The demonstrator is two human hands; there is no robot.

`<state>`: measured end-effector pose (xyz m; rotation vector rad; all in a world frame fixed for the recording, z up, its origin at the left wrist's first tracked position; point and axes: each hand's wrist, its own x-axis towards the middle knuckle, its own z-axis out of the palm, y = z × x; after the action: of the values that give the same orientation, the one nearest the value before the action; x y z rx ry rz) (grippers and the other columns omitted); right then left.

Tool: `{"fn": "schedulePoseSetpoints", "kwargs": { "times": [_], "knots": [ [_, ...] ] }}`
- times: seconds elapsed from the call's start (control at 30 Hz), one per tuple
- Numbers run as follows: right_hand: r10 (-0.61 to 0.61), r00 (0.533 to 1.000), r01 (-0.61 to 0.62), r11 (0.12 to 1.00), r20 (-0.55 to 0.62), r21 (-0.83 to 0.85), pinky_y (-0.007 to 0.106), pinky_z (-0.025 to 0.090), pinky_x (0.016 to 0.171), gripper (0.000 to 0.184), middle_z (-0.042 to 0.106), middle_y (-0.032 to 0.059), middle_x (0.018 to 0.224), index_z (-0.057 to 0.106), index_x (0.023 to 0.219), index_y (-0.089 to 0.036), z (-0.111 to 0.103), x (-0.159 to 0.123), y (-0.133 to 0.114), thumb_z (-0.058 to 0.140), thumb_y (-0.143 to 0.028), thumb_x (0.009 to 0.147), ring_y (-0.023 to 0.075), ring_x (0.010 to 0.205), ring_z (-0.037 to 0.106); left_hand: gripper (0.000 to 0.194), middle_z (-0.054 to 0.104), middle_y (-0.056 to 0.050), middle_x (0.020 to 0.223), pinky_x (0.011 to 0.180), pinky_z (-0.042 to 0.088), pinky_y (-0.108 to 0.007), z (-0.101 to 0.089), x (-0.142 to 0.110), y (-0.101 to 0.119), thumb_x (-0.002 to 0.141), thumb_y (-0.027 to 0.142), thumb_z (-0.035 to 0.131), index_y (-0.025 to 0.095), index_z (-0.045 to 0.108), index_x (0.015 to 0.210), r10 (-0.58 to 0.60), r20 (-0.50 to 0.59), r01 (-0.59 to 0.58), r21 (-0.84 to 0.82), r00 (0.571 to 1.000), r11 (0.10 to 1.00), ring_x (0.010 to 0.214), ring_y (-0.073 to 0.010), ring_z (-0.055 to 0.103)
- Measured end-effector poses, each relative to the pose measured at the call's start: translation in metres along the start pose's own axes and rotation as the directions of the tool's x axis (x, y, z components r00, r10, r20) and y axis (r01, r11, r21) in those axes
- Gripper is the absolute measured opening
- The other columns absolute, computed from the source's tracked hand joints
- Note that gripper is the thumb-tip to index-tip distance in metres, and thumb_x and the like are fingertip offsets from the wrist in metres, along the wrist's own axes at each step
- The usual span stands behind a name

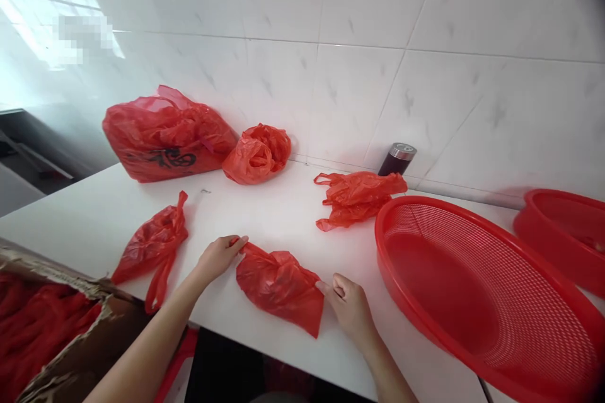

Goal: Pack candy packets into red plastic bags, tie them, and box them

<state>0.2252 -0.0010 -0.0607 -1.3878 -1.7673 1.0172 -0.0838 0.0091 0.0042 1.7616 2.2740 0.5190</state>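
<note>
A red plastic bag (282,282) lies on the white countertop in front of me, bulging in the middle, its contents hidden. My left hand (222,257) pinches the gathered top-left end of this bag between thumb and fingers. At its right edge, my right hand (347,302) is closed, with curled fingers, and grips the plastic at thumb and fingertip. Left of my left forearm rests another red plastic bag (154,239) with its handles sticking out. Beyond my right hand, flattened red plastic bags (359,196) lie in a loose heap.
A large red plastic basket (439,289) stands at the right, with a second red basin (558,227) behind it. Along the tiled wall are a big red bag (165,138), a smaller bag (258,154) and a dark flask (397,160). A cardboard box (70,340) of red bags sits lower left.
</note>
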Motion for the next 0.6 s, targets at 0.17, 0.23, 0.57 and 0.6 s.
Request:
{"fn": "schedulePoseSetpoints", "kwargs": {
  "times": [0.17, 0.23, 0.57, 0.6],
  "knots": [
    [0.031, 0.999, -0.04, 0.969, 0.043, 0.243, 0.023, 0.02, 0.05, 0.056, 0.013, -0.0061, 0.065, 0.015, 0.065, -0.023, -0.002, 0.002, 0.005, 0.056, -0.057, 0.083, 0.01, 0.057, 0.016, 0.033, 0.058, -0.009, 0.132, 0.1, 0.036, -0.043, -0.004, -0.023, 0.051, 0.091, 0.041, 0.044, 0.026, 0.062, 0.114, 0.275, -0.084, -0.276, 0.006, 0.958, 0.961, 0.121, -0.0282, 0.051],
    [0.062, 0.998, -0.063, 0.956, 0.012, 0.285, 0.023, 0.022, 0.049, 0.058, 0.013, -0.0064, 0.064, 0.016, 0.063, -0.023, -0.004, 0.003, 0.003, 0.058, -0.06, 0.08, 0.0099, 0.056, 0.017, 0.033, 0.068, -0.001, 0.116, 0.096, 0.041, -0.036, 0.008, -0.031, 0.073, 0.072, 0.045, 0.07, 0.032, 0.068, 0.103, 0.453, 0.057, -0.452, -0.031, 0.889, 0.891, 0.109, -0.0255, 0.059],
    [0.216, 0.974, -0.176, 0.917, -0.074, 0.359, 0.023, 0.032, 0.05, 0.045, 0.036, -0.0062, 0.057, 0.041, 0.071, -0.023, -0.01, 0.003, -0.001, 0.057, -0.065, 0.078, 0.0122, 0.054, 0.035, 0.028, 0.068, -0.001, 0.081, 0.062, 0.044, -0.027, -0.128, 0.026, 0.014, 0.082, 0.045, 0.052, 0.021, 0.065, 0.087, 0.11, -0.145, -0.123, -0.083, 0.983, 0.989, 0.074, -0.0197, 0.062],
    [0.208, 0.977, -0.179, 0.924, -0.051, 0.339, 0.023, 0.032, 0.05, 0.046, 0.034, -0.0063, 0.058, 0.042, 0.07, -0.023, -0.009, 0.004, 0.0, 0.057, -0.065, 0.077, 0.0121, 0.054, 0.034, 0.032, 0.067, -0.002, 0.081, 0.062, 0.043, -0.028, -0.15, 0.032, -0.002, 0.082, 0.047, 0.053, 0.019, 0.065, 0.09, 0.029, -0.22, -0.051, -0.092, 0.975, 0.994, 0.075, -0.0202, 0.06]
  ]
}}
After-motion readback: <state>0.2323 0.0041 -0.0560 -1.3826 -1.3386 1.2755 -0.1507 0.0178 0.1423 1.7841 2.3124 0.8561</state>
